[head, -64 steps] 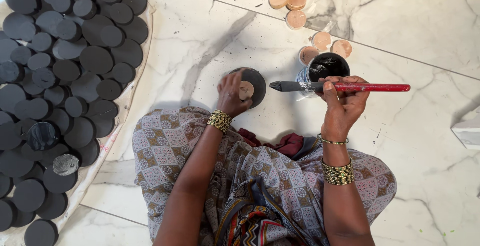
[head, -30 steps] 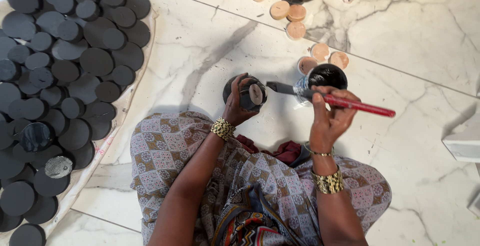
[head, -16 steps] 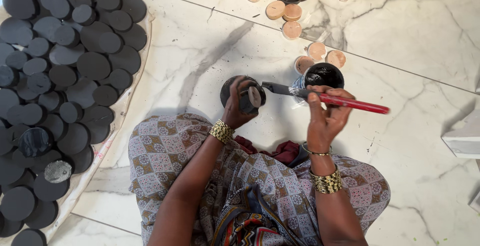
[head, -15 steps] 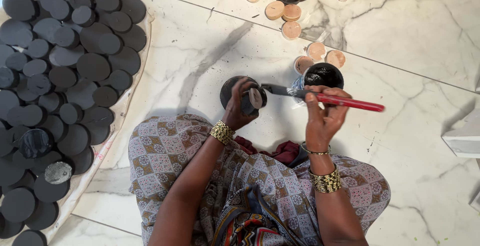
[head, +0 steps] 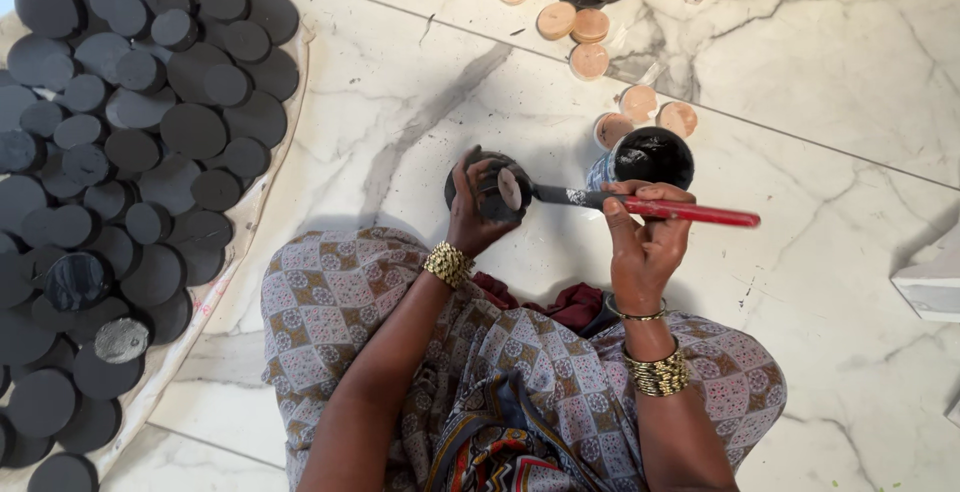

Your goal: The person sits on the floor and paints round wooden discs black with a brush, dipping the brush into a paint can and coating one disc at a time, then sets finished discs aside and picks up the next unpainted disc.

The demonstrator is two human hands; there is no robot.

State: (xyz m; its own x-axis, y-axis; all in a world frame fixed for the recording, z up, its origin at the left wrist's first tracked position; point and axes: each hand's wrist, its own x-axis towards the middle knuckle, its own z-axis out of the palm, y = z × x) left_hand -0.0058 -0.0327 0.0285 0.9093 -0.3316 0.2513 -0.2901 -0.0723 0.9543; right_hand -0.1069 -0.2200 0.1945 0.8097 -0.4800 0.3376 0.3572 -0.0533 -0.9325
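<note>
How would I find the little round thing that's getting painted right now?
Start at the person's patterned lap, then follow the left hand to the white marble floor. It holds a small disc on edge against the red-handled brush. Unlike the flat black discs piled at the left, this one shows bare tan wood.

Home craft floor, marble tiles (head: 420, 102), painted black discs (head: 130, 152) drying

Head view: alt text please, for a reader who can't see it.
A seated person's left hand holds a small round disc while the right hand strokes it with a red-handled paintbrush. Many black painted discs lie left on the white marble floor.
</note>
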